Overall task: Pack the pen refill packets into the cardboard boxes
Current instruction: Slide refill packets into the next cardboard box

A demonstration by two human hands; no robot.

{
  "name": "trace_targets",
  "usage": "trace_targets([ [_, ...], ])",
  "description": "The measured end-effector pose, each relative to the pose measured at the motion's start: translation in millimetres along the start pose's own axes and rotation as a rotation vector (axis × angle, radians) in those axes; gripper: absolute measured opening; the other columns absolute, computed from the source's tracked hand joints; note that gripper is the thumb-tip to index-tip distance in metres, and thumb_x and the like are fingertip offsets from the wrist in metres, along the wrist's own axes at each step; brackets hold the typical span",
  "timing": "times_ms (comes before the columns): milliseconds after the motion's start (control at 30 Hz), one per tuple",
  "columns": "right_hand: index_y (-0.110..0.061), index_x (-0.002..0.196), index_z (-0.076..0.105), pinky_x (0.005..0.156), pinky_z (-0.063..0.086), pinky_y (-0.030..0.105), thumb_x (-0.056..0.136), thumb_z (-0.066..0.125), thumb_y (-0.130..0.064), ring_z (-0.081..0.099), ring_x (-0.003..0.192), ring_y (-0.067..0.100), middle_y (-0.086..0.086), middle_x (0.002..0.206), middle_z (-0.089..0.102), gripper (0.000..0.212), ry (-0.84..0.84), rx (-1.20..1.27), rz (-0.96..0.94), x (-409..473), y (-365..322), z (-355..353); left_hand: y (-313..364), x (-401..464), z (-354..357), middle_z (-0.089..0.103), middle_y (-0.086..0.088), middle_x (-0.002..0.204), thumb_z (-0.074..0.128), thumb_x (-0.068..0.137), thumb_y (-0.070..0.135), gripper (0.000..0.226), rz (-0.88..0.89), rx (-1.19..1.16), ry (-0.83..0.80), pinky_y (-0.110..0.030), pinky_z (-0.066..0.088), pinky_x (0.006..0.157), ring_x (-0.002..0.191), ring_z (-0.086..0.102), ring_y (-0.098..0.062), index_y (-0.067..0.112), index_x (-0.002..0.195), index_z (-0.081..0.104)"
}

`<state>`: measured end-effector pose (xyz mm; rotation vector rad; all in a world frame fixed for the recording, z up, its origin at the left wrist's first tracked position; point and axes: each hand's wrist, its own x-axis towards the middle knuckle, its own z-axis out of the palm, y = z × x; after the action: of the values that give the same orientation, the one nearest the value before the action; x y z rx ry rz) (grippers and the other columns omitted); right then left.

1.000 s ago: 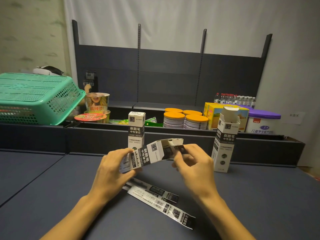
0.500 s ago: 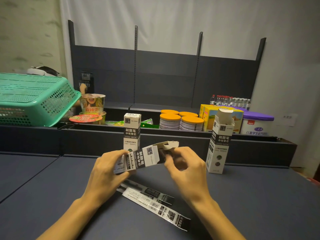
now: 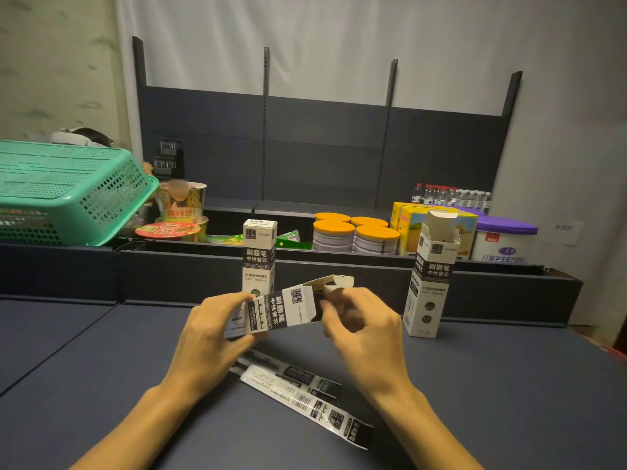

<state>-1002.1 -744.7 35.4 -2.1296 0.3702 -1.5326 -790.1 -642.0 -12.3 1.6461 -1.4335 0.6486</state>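
My left hand (image 3: 217, 329) grips a white-and-black cardboard box (image 3: 281, 308) lying sideways above the table, its open flaps pointing right. My right hand (image 3: 359, 325) has its fingers curled at the box's open mouth, pinching a flap or something dark there; I cannot tell which. Two pen refill packets (image 3: 305, 391) lie flat on the table below my hands. Behind them a shut box (image 3: 259, 256) stands upright. Another upright box (image 3: 432, 276), its top flap open, stands to the right.
The dark blue table (image 3: 475, 385) stretches all around. Behind runs a low shelf with a green plastic basket (image 3: 68, 191), noodle cups (image 3: 181, 208), orange-lidded tins (image 3: 356, 234), yellow cartons (image 3: 410, 218), a purple-lidded tub (image 3: 505, 239) and water bottles (image 3: 451, 195).
The box in my hands has tilted slightly and my right fingers have shifted at its open end. The packets on the table have not moved.
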Motion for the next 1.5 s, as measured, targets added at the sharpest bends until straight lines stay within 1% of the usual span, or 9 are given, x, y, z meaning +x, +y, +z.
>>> trace_targets([
  [200, -0.022, 0.095, 0.068, 0.054, 0.052, 0.036, 0.086, 0.069, -0.002, 0.063, 0.06, 0.016, -0.004, 0.075, 0.066, 0.021, -0.03, 0.037, 0.052, 0, 2, 1, 0, 0, 0, 0.063, 0.002, 0.113, 0.089, 0.063, 0.019, 0.067, -0.016, -0.02, 0.013, -0.029, 0.038, 0.084, 0.102, 0.049, -0.009, 0.024, 0.12, 0.054],
  [500, -0.016, 0.089, 0.073, 0.056, 0.048, 0.024, 0.085, 0.07, -0.011, 0.06, 0.066, 0.01, -0.009, 0.076, 0.062, 0.007, -0.038, -0.11, 0.005, -1, 6, 2, 3, 0, -1, 0.064, -0.001, 0.112, 0.088, 0.063, 0.023, 0.068, 0.011, -0.009, 0.006, -0.027, 0.037, 0.083, 0.101, 0.049, -0.009, 0.025, 0.12, 0.052],
  [733, -0.017, 0.099, 0.076, 0.063, 0.04, 0.007, 0.086, 0.069, -0.006, 0.058, 0.08, 0.001, -0.008, 0.088, 0.065, 0.018, -0.096, -0.09, 0.022, -1, 4, 1, 4, 0, -2, 0.064, -0.003, 0.113, 0.088, 0.062, 0.021, 0.071, 0.016, -0.012, 0.0, -0.032, 0.042, 0.083, 0.102, 0.048, -0.009, 0.027, 0.121, 0.049],
  [900, -0.018, 0.088, 0.073, 0.053, 0.046, 0.021, 0.086, 0.069, -0.01, 0.059, 0.061, 0.012, -0.006, 0.079, 0.062, 0.009, 0.011, -0.061, 0.025, 4, 7, -5, 3, 1, -2, 0.062, 0.003, 0.112, 0.081, 0.067, 0.035, 0.062, -0.018, -0.017, 0.031, -0.027, 0.037, 0.083, 0.101, 0.049, -0.008, 0.026, 0.12, 0.051],
  [1033, -0.026, 0.085, 0.071, 0.057, 0.054, 0.029, 0.087, 0.069, -0.012, 0.063, 0.062, 0.011, -0.011, 0.075, 0.067, 0.014, 0.089, -0.049, 0.098, 10, 8, -20, 5, 1, -4, 0.057, 0.01, 0.11, 0.073, 0.068, 0.04, 0.059, -0.074, -0.036, 0.077, -0.019, 0.034, 0.084, 0.097, 0.049, -0.005, 0.018, 0.12, 0.057],
  [1133, -0.032, 0.078, 0.07, 0.059, 0.054, 0.027, 0.087, 0.069, -0.018, 0.063, 0.061, 0.007, -0.014, 0.068, 0.068, 0.016, -0.091, -0.094, 0.227, 13, 14, -29, 5, 1, -3, 0.06, 0.004, 0.109, 0.086, 0.066, 0.026, 0.062, -0.1, -0.025, 0.087, -0.02, 0.035, 0.084, 0.096, 0.047, -0.004, 0.015, 0.12, 0.058],
  [1233, -0.03, 0.086, 0.073, 0.068, 0.048, 0.02, 0.085, 0.069, -0.032, 0.062, 0.069, -0.001, -0.013, 0.075, 0.07, 0.004, -0.492, -0.29, 0.335, 8, 17, -28, 6, 1, -4, 0.06, 0.002, 0.109, 0.087, 0.065, 0.022, 0.063, -0.107, -0.029, 0.077, -0.024, 0.037, 0.083, 0.096, 0.043, 0.001, 0.015, 0.12, 0.057],
  [1300, -0.027, 0.102, 0.072, 0.076, 0.049, 0.02, 0.085, 0.065, -0.044, 0.062, 0.082, 0.003, -0.008, 0.089, 0.07, 0.025, -0.699, -0.414, 0.361, 2, 18, -23, 7, 1, -5, 0.058, 0.006, 0.11, 0.083, 0.067, 0.029, 0.06, -0.1, -0.037, 0.076, -0.019, 0.034, 0.084, 0.096, 0.041, 0.003, 0.015, 0.12, 0.057],
  [1500, -0.02, 0.113, 0.07, 0.083, 0.052, 0.027, 0.083, 0.066, -0.052, 0.063, 0.094, 0.012, -0.004, 0.106, 0.07, 0.044, -0.857, -0.483, 0.342, -7, 20, -11, 8, 0, -5, 0.063, -0.002, 0.109, 0.085, 0.066, 0.021, 0.061, -0.116, -0.017, 0.056, -0.016, 0.033, 0.08, 0.094, 0.045, -0.003, 0.014, 0.12, 0.057],
])
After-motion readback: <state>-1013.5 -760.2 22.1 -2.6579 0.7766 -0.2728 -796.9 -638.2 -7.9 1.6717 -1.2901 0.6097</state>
